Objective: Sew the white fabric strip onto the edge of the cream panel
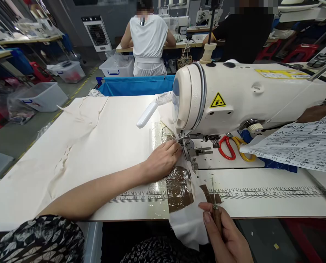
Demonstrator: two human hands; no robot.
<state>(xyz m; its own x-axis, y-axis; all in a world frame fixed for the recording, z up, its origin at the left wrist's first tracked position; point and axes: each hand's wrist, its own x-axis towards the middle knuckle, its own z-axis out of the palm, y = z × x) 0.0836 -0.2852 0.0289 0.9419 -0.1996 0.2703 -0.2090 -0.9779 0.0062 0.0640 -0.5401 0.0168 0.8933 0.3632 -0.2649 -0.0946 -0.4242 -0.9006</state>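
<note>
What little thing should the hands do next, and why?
Perhaps the right hand could tip its awl down to steady the white cloth. The awl points up, off the cloth, while the left hand is busy close to the stitching spot of the sewing machine, and the cloth's near end hangs loose past the table's edge.

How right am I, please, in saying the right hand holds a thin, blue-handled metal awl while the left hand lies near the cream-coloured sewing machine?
Not quite: the head view shows the thin metal awl in the right hand has a brown handle.
</note>
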